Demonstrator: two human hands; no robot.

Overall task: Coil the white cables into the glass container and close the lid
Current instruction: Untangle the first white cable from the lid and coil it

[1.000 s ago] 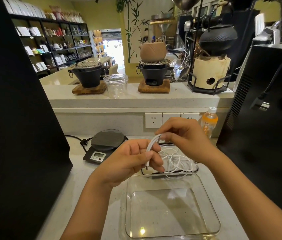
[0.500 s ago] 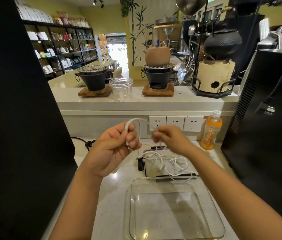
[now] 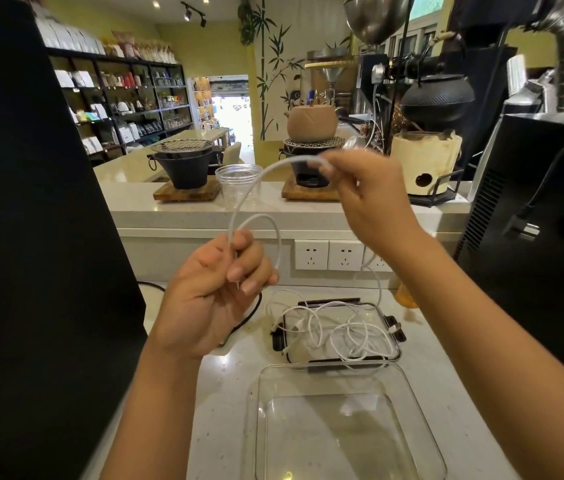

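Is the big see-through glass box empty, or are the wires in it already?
Empty. The clear square glass container shows only bare bottom; the white cables lie on its lid behind.

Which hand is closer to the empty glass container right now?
Left. The left hand holds the white cable low, just up-left of the glass container. The right hand pinches the cable raised, farther above.

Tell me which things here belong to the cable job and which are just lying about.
Job: cable held in left hand and right hand; loose cables; lid; glass container.

Lying about: cup; sockets; black stove; orange bottle.
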